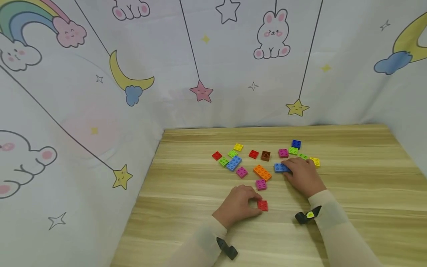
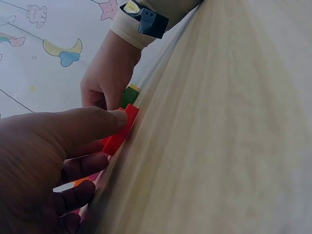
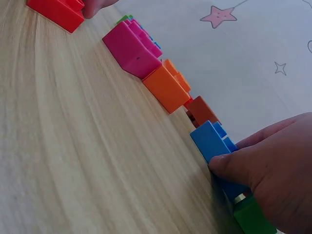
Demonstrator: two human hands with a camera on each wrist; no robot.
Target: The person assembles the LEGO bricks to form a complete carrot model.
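My left hand pinches a square red toy brick near the front of the table; in the left wrist view the thumb lies against the side of the red brick. Farther back on the right, my right hand grips a long light-blue brick from above. Its thumb presses the near side of the blue brick in the right wrist view, and the fingers behind are mostly hidden. A magenta brick and a long orange brick lie between the two hands.
At the back left lie another long blue brick and several small red, green, yellow and magenta ones. A brown brick sits mid-table. Beyond my right hand are a dark blue brick and a yellow brick. A patterned curtain borders the table.
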